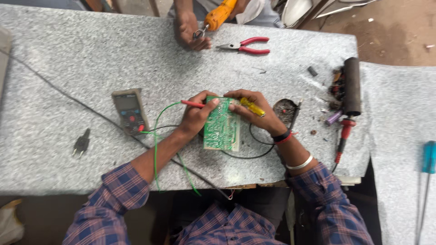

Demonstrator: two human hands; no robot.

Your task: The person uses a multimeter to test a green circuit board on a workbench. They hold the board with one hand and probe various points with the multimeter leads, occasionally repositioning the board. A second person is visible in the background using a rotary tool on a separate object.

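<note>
left hand (pixel 196 115): gripping thin red probe (pixel 193 104) on green rectangular circuit board (pixel 221 123)
right hand (pixel 254 109): holding yellow-handled tool (pixel 252 107), steadying board
board: near front edge of speckled grey worktop (pixel 68 68)
grey multimeter (pixel 130 110): left of board

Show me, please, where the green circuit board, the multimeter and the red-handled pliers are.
green circuit board (pixel 220 129), head view, middle of its green face.
multimeter (pixel 130 110), head view, centre of its body.
red-handled pliers (pixel 247 46), head view, between its handles.

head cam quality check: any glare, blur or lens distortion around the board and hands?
Head view: soft, even daylight with no glare on the green circuit board; left hand and right hand are reasonably sharp, with fine board detail soft; the granite table edges bow from wide-angle distortion; shadow below the table's near edge.
</note>
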